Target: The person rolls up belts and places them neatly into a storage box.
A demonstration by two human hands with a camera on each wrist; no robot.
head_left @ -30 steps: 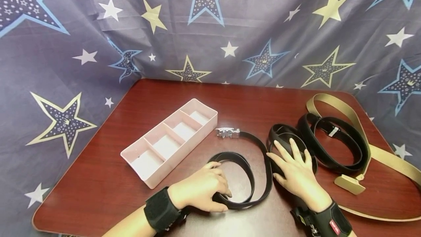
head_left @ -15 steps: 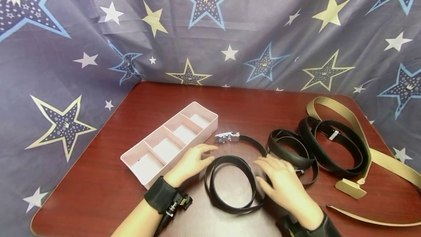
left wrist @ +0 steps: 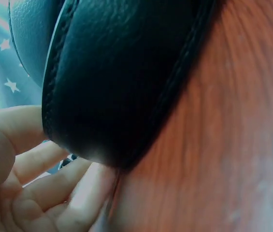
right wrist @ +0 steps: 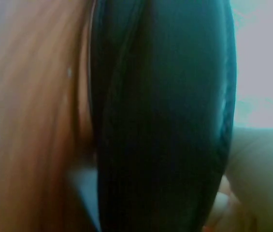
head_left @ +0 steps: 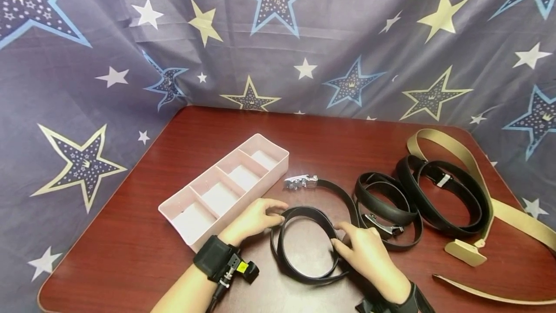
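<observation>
A black leather belt (head_left: 304, 280) stands on edge in a loose coil between my hands in the head view. Its outer end curves away to a silver buckle (head_left: 300, 182). Thumb and fingers of my left hand (head_left: 252, 219) pinch the coil's upper left side; the left wrist view has the belt's stitched wall (left wrist: 112, 87) close up, its edge covering one fingertip. On the opposite side, my right hand (head_left: 369, 255) pinches the coil between thumb and index finger. Most of that hand is hidden behind the belt in the right wrist view.
Left of the coil lies a pink tray (head_left: 232, 202) with several compartments. To the right are a coiled black belt (head_left: 386, 209) with a metal buckle, a larger black belt coil (head_left: 434, 226) and a tan belt (head_left: 512, 211) trailing toward the table's right edge. A star-patterned cloth (head_left: 278, 62) hangs behind.
My right hand has left the neighbouring coiled belt and come to the middle coil's right side. My left hand lifted off the coil's lower left, then closed on its upper left side.
</observation>
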